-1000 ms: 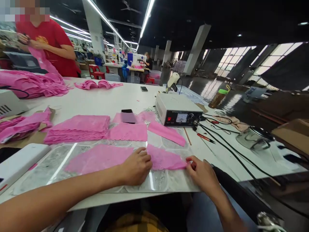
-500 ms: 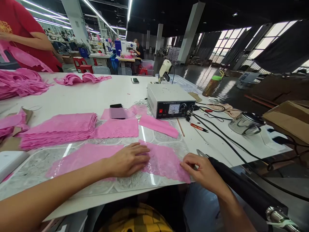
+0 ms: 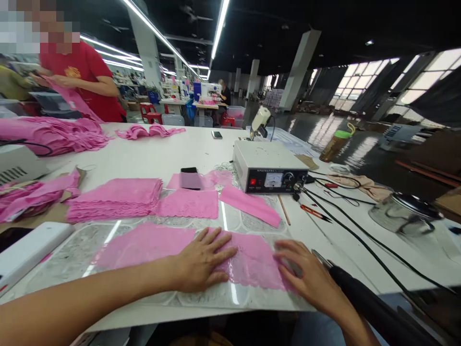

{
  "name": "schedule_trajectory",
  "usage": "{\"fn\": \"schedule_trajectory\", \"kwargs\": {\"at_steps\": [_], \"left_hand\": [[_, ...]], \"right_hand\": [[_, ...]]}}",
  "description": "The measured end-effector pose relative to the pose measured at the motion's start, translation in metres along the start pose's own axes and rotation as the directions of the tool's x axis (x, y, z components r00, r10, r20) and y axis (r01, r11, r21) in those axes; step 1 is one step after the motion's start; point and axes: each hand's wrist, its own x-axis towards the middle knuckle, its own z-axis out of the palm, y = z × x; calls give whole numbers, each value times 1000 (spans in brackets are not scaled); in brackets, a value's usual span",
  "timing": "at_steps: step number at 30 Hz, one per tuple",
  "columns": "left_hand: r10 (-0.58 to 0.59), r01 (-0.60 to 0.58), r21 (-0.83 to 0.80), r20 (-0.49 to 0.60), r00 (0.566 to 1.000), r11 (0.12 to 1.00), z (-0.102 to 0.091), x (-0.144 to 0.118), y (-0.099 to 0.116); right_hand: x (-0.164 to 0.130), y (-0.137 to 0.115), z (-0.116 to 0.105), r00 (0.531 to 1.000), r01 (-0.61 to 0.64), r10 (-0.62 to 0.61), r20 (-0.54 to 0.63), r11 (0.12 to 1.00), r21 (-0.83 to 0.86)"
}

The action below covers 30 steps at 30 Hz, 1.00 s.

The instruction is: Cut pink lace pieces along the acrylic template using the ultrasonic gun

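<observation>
A long piece of pink lace (image 3: 144, 244) lies flat on a glass-topped pattern board (image 3: 65, 259) at the near edge of the white table. My left hand (image 3: 201, 262) presses flat on its middle, fingers spread. My right hand (image 3: 306, 281) rests on the lace's right end, fingers apart, next to a black-handled tool (image 3: 363, 298) that lies along my right forearm. I cannot tell whether that hand grips the tool.
A stack of pink lace pieces (image 3: 115, 197) and loose pieces (image 3: 250, 205) lie behind. A white control box (image 3: 268, 168) with black cables (image 3: 360, 240) stands right of centre. A glass jar (image 3: 406, 214) sits far right. A person in red (image 3: 81, 79) handles pink fabric at back left.
My left hand has opened from a loose fist to flat with fingers spread. My right hand moved from pinching the lace's right edge to lying on top of it.
</observation>
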Motion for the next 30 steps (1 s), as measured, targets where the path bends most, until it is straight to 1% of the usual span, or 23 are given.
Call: {"fn": "schedule_trajectory", "kwargs": {"at_steps": [2,4,6,9,12,14,17,22,25,30], "left_hand": [[4,-4,5,-6,1000,1000,-6,8,-4],[-16,16,26,-20,1000,1000,-10,22,-17],[-64,67,65,-51,997,996,-12,40,-38],[-113,123,109,-97,989,986,-14,70,-74],[-84,96,117,-103,991,989,-12,94,-102],[-54,64,112,-94,994,992,-10,105,-113],[-31,39,106,-81,996,994,-3,112,-121],[-47,56,108,-88,995,993,6,114,-124],[-54,64,101,-94,994,993,5,115,-125],[-35,42,67,-107,994,997,-1,114,-125]], "right_hand": [[0,7,3,999,41,-41,11,999,27],[3,16,6,1000,28,-28,-2,999,40],[10,26,10,999,-23,24,-40,999,35],[25,34,14,983,-118,119,-141,993,16],[42,37,18,959,-170,167,-229,985,9],[52,37,20,957,-153,149,-248,988,2],[64,38,24,970,-117,112,-214,993,-8],[75,40,33,983,-95,91,-157,995,-20],[78,41,35,984,-93,89,-155,996,-19],[80,44,33,980,-120,122,-159,993,23]]}}
